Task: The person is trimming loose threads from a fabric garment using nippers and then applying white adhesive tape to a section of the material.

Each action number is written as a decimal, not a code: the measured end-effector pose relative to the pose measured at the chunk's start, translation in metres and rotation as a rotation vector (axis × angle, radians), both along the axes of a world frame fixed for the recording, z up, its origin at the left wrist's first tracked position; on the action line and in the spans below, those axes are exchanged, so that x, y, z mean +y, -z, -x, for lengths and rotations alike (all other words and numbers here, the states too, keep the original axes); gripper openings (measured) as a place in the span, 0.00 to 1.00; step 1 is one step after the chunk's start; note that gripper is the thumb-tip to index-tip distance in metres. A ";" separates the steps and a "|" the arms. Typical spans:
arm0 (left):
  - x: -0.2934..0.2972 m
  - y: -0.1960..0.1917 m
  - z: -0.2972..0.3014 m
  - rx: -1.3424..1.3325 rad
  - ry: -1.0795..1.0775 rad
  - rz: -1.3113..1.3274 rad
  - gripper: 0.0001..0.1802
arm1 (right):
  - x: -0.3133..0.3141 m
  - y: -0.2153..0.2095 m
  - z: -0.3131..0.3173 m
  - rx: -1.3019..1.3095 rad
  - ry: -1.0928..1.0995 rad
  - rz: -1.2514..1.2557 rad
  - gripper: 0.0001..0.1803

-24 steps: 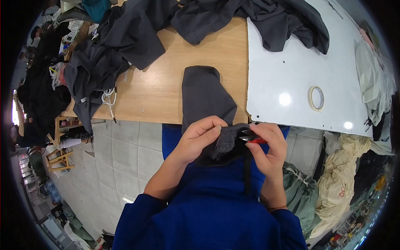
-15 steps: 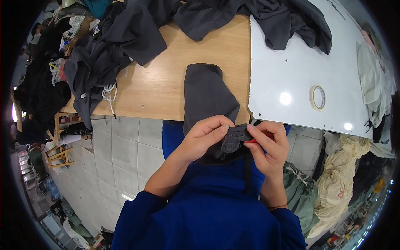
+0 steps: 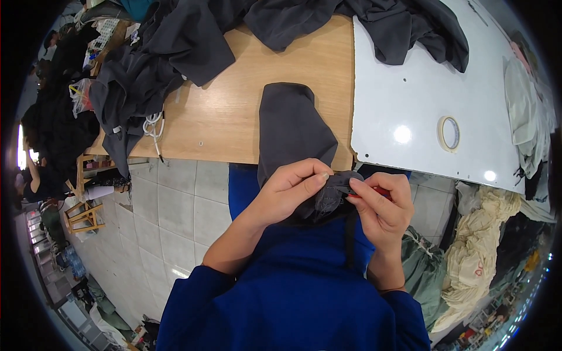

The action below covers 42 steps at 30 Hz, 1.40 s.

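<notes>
A wood-toned tabletop (image 3: 216,111) stretches from 10 to 1 o'clock in a cloth-strewn workroom, meeting a glossy white tabletop (image 3: 383,111) that runs on toward 3 o'clock. Dark grey garments (image 3: 193,41) lie rumpled along the far side, from 10 o'clock round to 1, spilling across both surfaces. At 6 o'clock, a person in a blue top (image 3: 304,292) faces the near edge, above a tiled floor (image 3: 175,205) seen at 8 o'clock. Crumpled cream cloth (image 3: 468,257) sags at 4 o'clock, beside a green bundle (image 3: 421,269). The piece in hand, a dark grey cloth piece (image 3: 290,126), lies on the wood at 12 o'clock and drops over the near edge to the centre, where its lower end is bunched between both hands. The left hand (image 3: 295,190) pinches that end between thumb and forefinger; the right hand (image 3: 383,207), toward 4 o'clock, grasps a red-handled tool against the fabric (its tip is hard to make out against the dark cloth). Pale threads (image 3: 329,202) show on the bunched end. A looped white cord (image 3: 153,126) rests between 9 and 10 o'clock, a roll of tape (image 3: 441,137) between 2 and 3. The tool's red handle (image 3: 382,191) peeks out from among the right fingers.
</notes>
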<state>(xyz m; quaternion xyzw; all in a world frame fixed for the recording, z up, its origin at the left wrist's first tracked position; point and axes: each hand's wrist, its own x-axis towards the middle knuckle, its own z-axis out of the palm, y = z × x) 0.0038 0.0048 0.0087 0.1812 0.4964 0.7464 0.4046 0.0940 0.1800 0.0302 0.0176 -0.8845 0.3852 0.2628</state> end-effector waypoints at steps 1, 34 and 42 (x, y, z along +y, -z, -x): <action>0.000 0.000 0.000 0.000 -0.007 0.003 0.10 | 0.000 0.001 -0.001 -0.004 -0.002 0.020 0.20; 0.005 0.004 -0.001 0.286 -0.092 0.198 0.09 | 0.004 0.010 -0.009 -0.017 0.081 0.102 0.22; 0.002 0.005 0.000 0.223 -0.068 0.198 0.10 | 0.002 0.014 -0.009 -0.010 0.090 0.032 0.21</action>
